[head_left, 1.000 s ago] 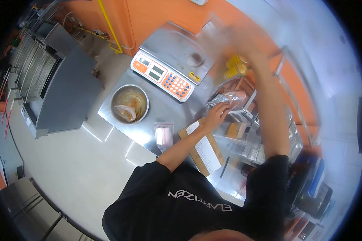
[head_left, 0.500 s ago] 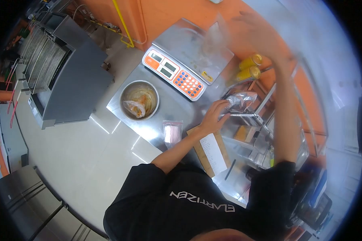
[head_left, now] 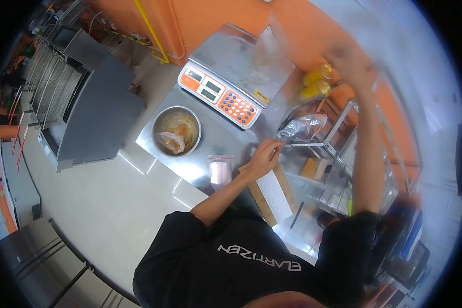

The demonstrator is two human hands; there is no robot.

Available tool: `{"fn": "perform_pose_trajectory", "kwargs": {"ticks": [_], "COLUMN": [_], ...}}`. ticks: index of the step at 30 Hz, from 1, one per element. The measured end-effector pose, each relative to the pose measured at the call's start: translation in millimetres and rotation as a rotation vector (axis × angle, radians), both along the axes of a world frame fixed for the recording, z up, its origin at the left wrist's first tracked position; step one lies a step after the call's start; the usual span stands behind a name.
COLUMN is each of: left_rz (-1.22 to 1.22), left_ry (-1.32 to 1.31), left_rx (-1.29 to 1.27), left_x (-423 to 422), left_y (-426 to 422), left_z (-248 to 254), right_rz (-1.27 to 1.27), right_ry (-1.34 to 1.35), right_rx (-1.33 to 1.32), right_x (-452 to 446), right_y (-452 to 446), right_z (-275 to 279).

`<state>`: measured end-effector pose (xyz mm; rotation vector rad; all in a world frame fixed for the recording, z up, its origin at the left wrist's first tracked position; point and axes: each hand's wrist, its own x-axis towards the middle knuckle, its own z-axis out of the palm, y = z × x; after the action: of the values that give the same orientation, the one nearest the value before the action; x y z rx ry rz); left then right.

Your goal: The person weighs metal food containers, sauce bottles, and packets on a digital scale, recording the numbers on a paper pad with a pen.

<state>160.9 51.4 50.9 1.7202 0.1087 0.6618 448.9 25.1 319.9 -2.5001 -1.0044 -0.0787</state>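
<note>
My left hand [head_left: 263, 160] is over the metal table [head_left: 190, 169], its fingers bent together beside a silvery plastic bag [head_left: 304, 127]; what its fingertips pinch is too small to make out. Raised at the upper right, my right hand [head_left: 346, 60] is smeared by motion near two yellow cans [head_left: 316, 82]. A clear bag [head_left: 267, 49] with a white patch stands blurred on the scale's metal plate [head_left: 231, 49]. Below my left hand lie a brown board [head_left: 261, 203] and a printed white paper [head_left: 273, 195].
A steel bowl [head_left: 177, 110] with food residue and a crumpled plastic bag is left of the scale's keypad. Near it lies a clear zip bag [head_left: 220, 172]. Metal racks [head_left: 339, 126] and containers fill the right side. Grey equipment [head_left: 100, 97] is across the floor.
My left hand has drawn back slightly from the silvery bag, its fingers closer together. My right hand has moved, still blurred. The view has shifted since the earliest frame.
</note>
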Motion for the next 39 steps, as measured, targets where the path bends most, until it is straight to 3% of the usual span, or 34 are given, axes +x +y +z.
{"fn": "perform_pose_trajectory", "kwargs": {"ticks": [6,9,11,13,17,21,24,28,31,36,39], "left_rz": [-0.068,-0.100,-0.149,-0.165,-0.216,-0.303,-0.349,-0.406,-0.431,-0.343,-0.236], "left_ry": [0.044,0.058,0.071,0.054,0.168,0.231,0.356,0.401,0.434,0.431,0.549], "left_rx": [-0.025,-0.028,-0.067,-0.003,0.008,-0.025,-0.070,-0.034,0.007,-0.035,-0.119], "left_x": [-3.5,-9.2,-17.6,-26.6,-54.4,-84.1,-104.5,-125.3,-137.7,-168.2,-199.0], "left_y": [-3.7,-2.6,1.1,3.4,10.4,21.8,22.1,11.0,-2.9,-22.1,-27.1], "left_z": [-2.3,-7.4,-9.2,-18.7,-24.1,-18.0,5.7,21.3,37.2,21.0,18.2], "right_rz": [-0.069,0.079,0.083,0.032,-0.011,-0.350,-0.472,-0.634,-0.594,-0.624,-0.503], "right_ry": [0.108,0.189,0.113,0.330,0.460,0.759,0.645,0.913,1.009,0.760,0.597], "right_rx": [-0.005,0.140,0.114,0.117,0.068,0.124,0.249,0.261,0.174,0.107,0.102], "right_x": [-20.3,-43.9,-96.2,-141.3,-226.3,-292.3,-337.3,-384.3,-397.6,-403.8,-410.6], "right_y": [-1.9,-17.3,-17.8,-36.6,-89.4,-165.0,-236.2,-282.8,-288.3,-312.4,-339.4], "right_z": [-3.6,-23.8,-15.0,-27.1,-76.8,-137.5,-192.3,-195.3,-185.1,-212.3,-237.6]}}
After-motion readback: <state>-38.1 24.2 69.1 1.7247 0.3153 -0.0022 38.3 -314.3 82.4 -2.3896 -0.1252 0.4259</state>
